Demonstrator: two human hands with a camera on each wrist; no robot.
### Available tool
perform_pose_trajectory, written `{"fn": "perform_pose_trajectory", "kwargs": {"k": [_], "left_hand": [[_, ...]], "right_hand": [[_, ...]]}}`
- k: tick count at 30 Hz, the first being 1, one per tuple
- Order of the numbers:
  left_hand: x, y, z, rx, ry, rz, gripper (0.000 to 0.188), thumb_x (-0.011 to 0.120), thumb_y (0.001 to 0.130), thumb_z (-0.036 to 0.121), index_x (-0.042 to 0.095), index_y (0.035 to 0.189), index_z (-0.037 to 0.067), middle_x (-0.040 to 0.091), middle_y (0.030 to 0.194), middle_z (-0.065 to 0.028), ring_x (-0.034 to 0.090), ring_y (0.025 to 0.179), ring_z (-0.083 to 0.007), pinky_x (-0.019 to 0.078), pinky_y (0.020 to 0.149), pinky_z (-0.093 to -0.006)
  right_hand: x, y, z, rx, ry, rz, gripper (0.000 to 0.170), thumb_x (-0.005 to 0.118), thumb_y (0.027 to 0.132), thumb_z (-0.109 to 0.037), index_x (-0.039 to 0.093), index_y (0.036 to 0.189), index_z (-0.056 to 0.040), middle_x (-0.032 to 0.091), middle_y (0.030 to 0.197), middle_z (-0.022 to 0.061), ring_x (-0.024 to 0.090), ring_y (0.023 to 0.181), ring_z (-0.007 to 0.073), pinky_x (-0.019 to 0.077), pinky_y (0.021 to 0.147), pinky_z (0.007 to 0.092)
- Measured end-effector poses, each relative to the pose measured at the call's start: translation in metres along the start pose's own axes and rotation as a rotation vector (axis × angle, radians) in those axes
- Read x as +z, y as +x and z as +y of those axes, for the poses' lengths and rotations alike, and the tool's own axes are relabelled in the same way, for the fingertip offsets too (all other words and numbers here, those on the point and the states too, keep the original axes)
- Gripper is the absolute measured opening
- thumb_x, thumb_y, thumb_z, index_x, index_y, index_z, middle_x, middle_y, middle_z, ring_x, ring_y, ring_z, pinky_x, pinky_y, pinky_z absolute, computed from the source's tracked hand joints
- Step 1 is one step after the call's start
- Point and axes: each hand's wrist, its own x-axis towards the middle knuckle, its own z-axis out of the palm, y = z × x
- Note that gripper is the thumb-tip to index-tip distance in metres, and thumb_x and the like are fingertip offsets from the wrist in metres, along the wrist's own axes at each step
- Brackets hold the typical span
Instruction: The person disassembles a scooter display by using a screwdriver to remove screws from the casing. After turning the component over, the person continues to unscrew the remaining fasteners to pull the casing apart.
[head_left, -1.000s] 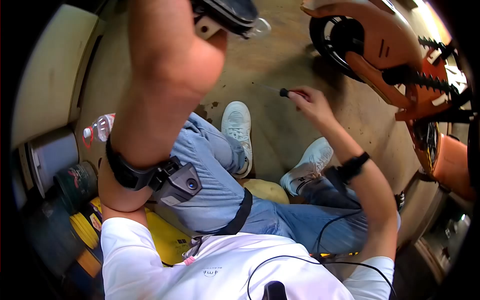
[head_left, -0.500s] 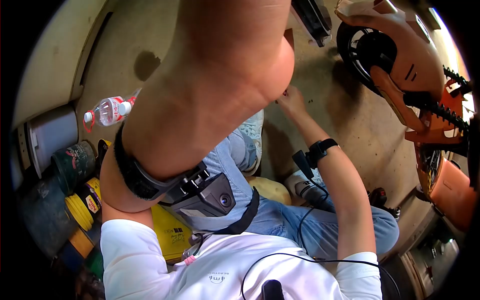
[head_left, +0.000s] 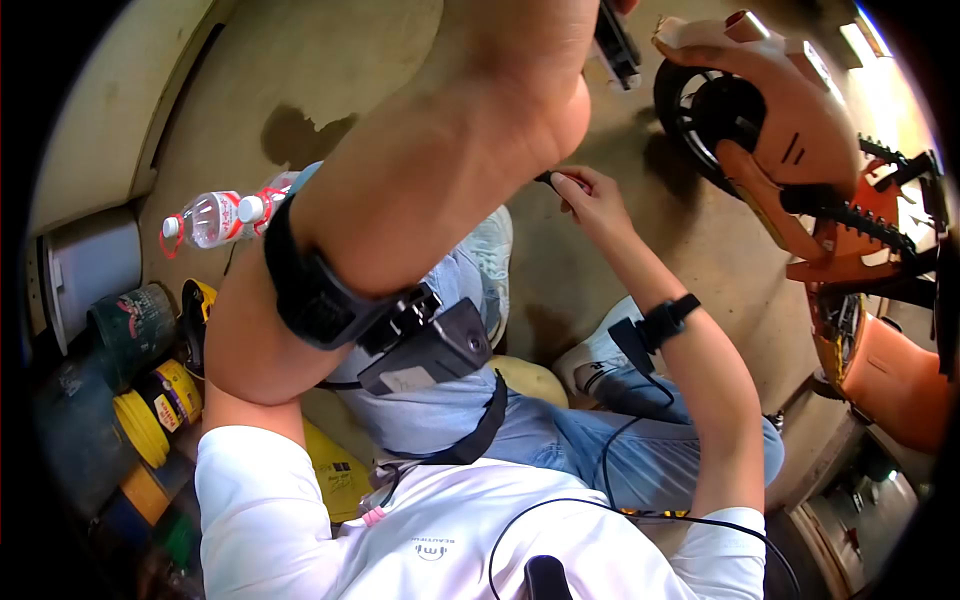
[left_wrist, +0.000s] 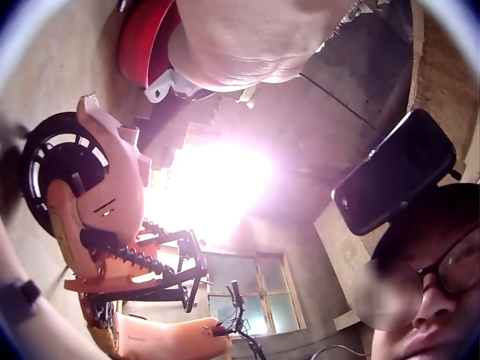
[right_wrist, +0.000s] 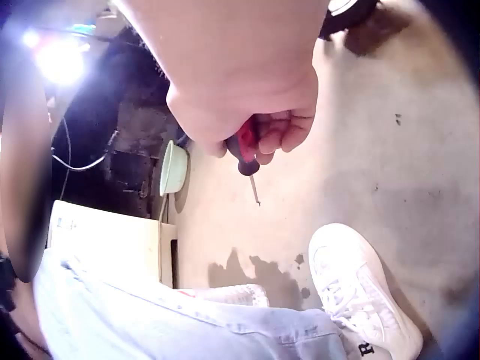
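My right hand [head_left: 592, 200] grips a screwdriver [right_wrist: 246, 141] by its red-and-black handle. In the right wrist view its thin metal shaft sticks out over the floor; in the head view my left forearm hides most of the tool. Raised high in front, my left hand [left_wrist: 255, 37] holds a part with a curved red shell [left_wrist: 145, 45] and a pale tab with a hole. In the head view the part's black side [head_left: 618, 48] shows at the top edge beside a fingertip, while most of the hand is out of frame.
An orange scooter-like vehicle [head_left: 800, 120] with black springs stands at the right. Two plastic bottles [head_left: 212, 218] lie on the left, above paint-like buckets [head_left: 132, 322] and a yellow coil [head_left: 140, 428]. White shoes [right_wrist: 349, 281] rest on the stained floor. A cable [head_left: 606, 460] hangs from my right wrist.
My left arm has swung right with the part, so the bottles show more fully. My right hand has shifted slightly left, and the screwdriver's shaft has passed behind the left forearm.
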Motion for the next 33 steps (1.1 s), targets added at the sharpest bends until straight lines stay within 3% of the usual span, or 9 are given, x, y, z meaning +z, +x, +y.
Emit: {"fn": "perform_pose_trajectory", "kwargs": {"k": [2, 3, 5, 7, 9, 11, 17, 19, 33], "left_hand": [[-0.004, 0.015, -0.017, 0.117, 0.134, 0.231, 0.016, 0.067, 0.086, 0.020, 0.061, 0.090, 0.005, 0.063, 0.081, -0.0068, 0.059, 0.076, -0.0165, 0.0484, 0.075, -0.0287], [-0.013, 0.016, -0.018, 0.131, 0.117, 0.217, 0.016, 0.067, 0.086, 0.020, 0.061, 0.090, 0.005, 0.063, 0.081, -0.0068, 0.059, 0.076, -0.0165, 0.0484, 0.075, -0.0287], [-0.030, 0.017, -0.015, 0.340, 0.593, -0.101, 0.010, 0.067, 0.084, 0.010, 0.059, 0.088, 0.005, 0.062, 0.076, -0.0067, 0.060, 0.071, -0.0162, 0.0463, 0.067, -0.0286], [-0.002, 0.013, -0.022, 0.076, 0.118, 0.263, 0.010, 0.069, 0.082, 0.011, 0.060, 0.078, 0.007, 0.061, 0.073, -0.0035, 0.059, 0.069, -0.0146, 0.0449, 0.067, -0.0280], [-0.006, 0.010, -0.021, 0.010, 0.080, 0.239, 0.017, 0.071, 0.085, 0.015, 0.060, 0.095, 0.008, 0.061, 0.086, -0.0027, 0.063, 0.078, -0.0125, 0.0499, 0.071, -0.0258], [0.003, 0.001, -0.020, -0.022, 0.072, 0.297, 0.017, 0.071, 0.085, 0.015, 0.059, 0.095, 0.007, 0.061, 0.085, -0.0020, 0.063, 0.077, -0.0123, 0.0500, 0.071, -0.0257], [0.023, -0.033, -0.024, -0.213, 0.153, 0.167, 0.029, 0.067, 0.088, 0.020, 0.054, 0.112, 0.008, 0.061, 0.100, -0.0059, 0.063, 0.086, -0.0152, 0.0506, 0.074, -0.0284], [0.026, -0.039, -0.026, -0.268, 0.109, -0.013, 0.030, 0.066, 0.090, 0.019, 0.053, 0.114, 0.008, 0.062, 0.101, -0.0069, 0.063, 0.087, -0.0156, 0.0504, 0.077, -0.0294], [0.031, -0.045, -0.030, -0.243, 0.194, -0.183, 0.035, 0.067, 0.088, 0.012, 0.050, 0.119, 0.007, 0.062, 0.104, -0.0072, 0.065, 0.092, -0.0167, 0.0492, 0.084, -0.0324]], "right_hand": [[-0.023, -0.030, -0.040, -0.024, -0.052, 0.010, 0.033, 0.065, 0.090, -0.025, 0.066, 0.109, 0.0022, 0.062, 0.077, 0.0018, 0.057, 0.064, 0.0095, 0.0446, 0.057, 0.0244], [-0.035, -0.046, -0.060, -0.035, -0.087, 0.013, 0.033, 0.064, 0.091, -0.025, 0.066, 0.110, 0.0019, 0.061, 0.076, 0.0014, 0.056, 0.064, 0.0087, 0.0438, 0.056, 0.0233], [-0.059, -0.077, -0.093, -0.068, -0.065, 0.051, 0.031, 0.064, 0.092, -0.024, 0.066, 0.110, 0.0015, 0.060, 0.076, 0.0006, 0.055, 0.064, 0.0062, 0.0413, 0.055, 0.0209], [-0.080, -0.115, -0.129, -0.132, -0.098, 0.142, 0.028, 0.062, 0.094, -0.021, 0.066, 0.111, 0.0003, 0.058, 0.076, -0.0012, 0.051, 0.065, 0.0040, 0.0383, 0.054, 0.0194], [-0.094, -0.151, -0.152, -0.252, -0.104, 0.247, 0.028, 0.059, 0.094, -0.018, 0.065, 0.112, 0.0024, 0.058, 0.076, 0.0002, 0.050, 0.064, 0.0048, 0.0381, 0.055, 0.0200], [-0.108, -0.188, -0.166, -0.312, -0.105, 0.302, 0.029, 0.057, 0.095, -0.018, 0.064, 0.112, 0.0036, 0.058, 0.075, 0.0012, 0.050, 0.064, 0.0055, 0.0381, 0.056, 0.0203], [-0.117, -0.251, -0.160, -0.494, 0.137, 0.457, 0.041, 0.055, 0.093, -0.026, 0.059, 0.118, 0.0058, 0.057, 0.076, 0.0062, 0.050, 0.062, 0.0097, 0.0373, 0.055, 0.0231], [-0.116, -0.255, -0.152, -0.506, 0.202, 0.511, 0.044, 0.057, 0.092, -0.030, 0.059, 0.118, 0.0053, 0.057, 0.077, 0.0061, 0.050, 0.062, 0.0096, 0.0370, 0.055, 0.0230], [-0.116, -0.268, -0.136, -0.560, 0.151, 0.459, 0.050, 0.062, 0.089, -0.034, 0.059, 0.115, 0.0086, 0.061, 0.082, 0.0090, 0.055, 0.065, 0.0122, 0.0397, 0.058, 0.0236]]}}
